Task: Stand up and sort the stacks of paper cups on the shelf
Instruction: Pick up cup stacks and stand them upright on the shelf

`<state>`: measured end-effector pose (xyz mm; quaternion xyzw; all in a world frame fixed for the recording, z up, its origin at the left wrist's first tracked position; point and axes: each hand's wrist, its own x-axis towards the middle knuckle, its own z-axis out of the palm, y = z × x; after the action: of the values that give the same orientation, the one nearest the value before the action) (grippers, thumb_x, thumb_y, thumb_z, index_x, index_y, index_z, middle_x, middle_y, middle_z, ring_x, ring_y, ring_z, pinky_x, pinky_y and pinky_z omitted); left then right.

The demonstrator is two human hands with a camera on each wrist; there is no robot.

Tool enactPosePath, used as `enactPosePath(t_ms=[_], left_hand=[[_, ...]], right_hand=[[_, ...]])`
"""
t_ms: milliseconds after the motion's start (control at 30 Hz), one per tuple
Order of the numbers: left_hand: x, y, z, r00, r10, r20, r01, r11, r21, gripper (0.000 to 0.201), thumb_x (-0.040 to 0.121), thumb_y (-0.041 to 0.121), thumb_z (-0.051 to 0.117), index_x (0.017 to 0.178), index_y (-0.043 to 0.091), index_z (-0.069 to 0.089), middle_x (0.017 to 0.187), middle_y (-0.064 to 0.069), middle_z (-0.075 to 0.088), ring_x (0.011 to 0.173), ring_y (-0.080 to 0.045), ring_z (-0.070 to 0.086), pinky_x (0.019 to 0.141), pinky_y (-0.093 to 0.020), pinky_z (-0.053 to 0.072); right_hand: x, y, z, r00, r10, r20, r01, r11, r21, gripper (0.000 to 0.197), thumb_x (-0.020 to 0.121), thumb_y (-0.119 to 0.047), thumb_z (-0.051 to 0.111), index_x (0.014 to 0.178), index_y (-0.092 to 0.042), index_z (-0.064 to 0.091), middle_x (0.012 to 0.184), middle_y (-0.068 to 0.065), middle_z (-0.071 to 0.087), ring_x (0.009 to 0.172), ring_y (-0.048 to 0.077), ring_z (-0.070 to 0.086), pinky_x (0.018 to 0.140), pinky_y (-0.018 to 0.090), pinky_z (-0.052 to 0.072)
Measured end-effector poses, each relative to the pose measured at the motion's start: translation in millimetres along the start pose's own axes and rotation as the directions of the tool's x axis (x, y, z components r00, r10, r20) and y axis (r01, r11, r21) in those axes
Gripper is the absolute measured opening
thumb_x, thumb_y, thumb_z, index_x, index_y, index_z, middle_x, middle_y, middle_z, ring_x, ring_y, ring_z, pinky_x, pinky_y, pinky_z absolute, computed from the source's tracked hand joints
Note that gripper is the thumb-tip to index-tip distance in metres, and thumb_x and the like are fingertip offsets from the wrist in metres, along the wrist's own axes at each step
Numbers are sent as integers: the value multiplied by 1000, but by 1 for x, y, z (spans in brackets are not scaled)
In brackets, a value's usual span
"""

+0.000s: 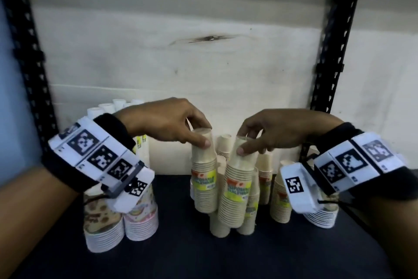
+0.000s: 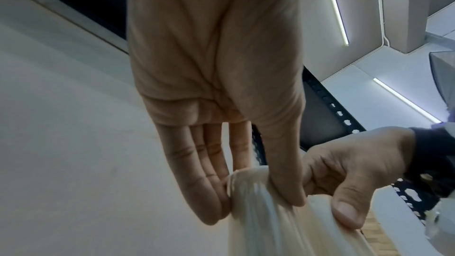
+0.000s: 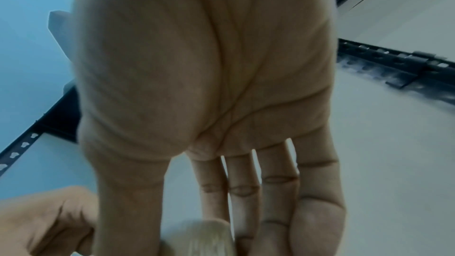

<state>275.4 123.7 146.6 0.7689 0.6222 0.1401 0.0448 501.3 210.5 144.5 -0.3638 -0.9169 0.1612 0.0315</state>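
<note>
Two wrapped stacks of beige paper cups hang above the dark shelf [image 1: 203,254] at its middle. My left hand [image 1: 199,136] pinches the top of the left beige stack [image 1: 203,179] between thumb and fingers. My right hand [image 1: 246,143] pinches the top of the right beige stack [image 1: 237,188], which leans left. In the left wrist view my left hand [image 2: 258,198] grips that pale stack top [image 2: 251,211], and the right hand [image 2: 344,188] holds its own stack beside it. The right wrist view shows my right hand [image 3: 197,227] around a pale cup top [image 3: 206,235].
More beige stacks [image 1: 280,197] stand behind and to the right. Printed cup stacks [image 1: 104,224] and a pink-rimmed stack [image 1: 142,222] stand at the left, white cup stacks [image 1: 106,109] behind them. Black slotted uprights [image 1: 330,57] frame the shelf; a white wall lies behind.
</note>
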Motion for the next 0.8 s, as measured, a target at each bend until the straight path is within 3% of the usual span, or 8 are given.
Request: enactPosePath(t_ms=[67,133,233,400,467,600,800], left_hand=[[1,-7,-22,999,-36,-18,36,999,-2,33,79,44,74,111,32,71,67,35,64,75,-9,69,54,-6,42],[4,-13,-40,997,-71,-36,71,997,3,34,80,42,73,112,32,70,67,34,65,76,-11,69,57,-7,44],[10,-24,-61,989,-127,-70,128,992,5,34,80,43,73,112,33,69,69,33,66,79,-11,70,62,-13,46],[30,-52,-73,975,-204,-92,204,979,-5,36,81,40,74,114,27,68,92,14,70,74,-9,69,46,-6,40],[41,-65,-73,968,-235,-83,237,972,10,38,82,41,73,115,26,67,101,11,70,75,-9,69,52,-11,43],[67,-92,-69,961,-274,-49,277,958,75,38,81,42,73,114,24,67,106,8,70,72,-11,67,64,-21,48],[103,-119,-59,951,-309,-30,311,945,103,34,81,36,75,110,18,69,101,1,71,74,-15,65,76,-26,53]], right_hand=[[15,-8,-11,998,-26,-50,27,999,19,41,70,-63,72,97,-31,70,89,1,74,79,20,68,75,36,55],[31,-17,-21,994,-46,-96,50,998,41,40,72,-62,71,95,-29,71,88,2,74,81,21,69,77,37,56],[54,-27,-32,985,-61,-160,77,992,100,37,80,-53,70,99,-21,72,88,-1,73,75,12,66,71,29,57],[96,-30,-42,972,-52,-229,87,985,147,34,84,-47,70,99,-17,71,83,-4,70,68,8,62,64,22,52],[115,-28,-43,968,-40,-246,80,985,153,33,84,-47,71,95,-16,71,80,-1,70,68,10,61,63,22,50],[150,-18,-43,959,-11,-284,60,985,164,33,82,-46,73,92,-15,71,91,15,73,70,17,61,74,32,54],[195,-7,-38,959,7,-284,43,984,171,31,82,-41,74,89,-11,73,92,19,73,68,18,59,75,35,55]])
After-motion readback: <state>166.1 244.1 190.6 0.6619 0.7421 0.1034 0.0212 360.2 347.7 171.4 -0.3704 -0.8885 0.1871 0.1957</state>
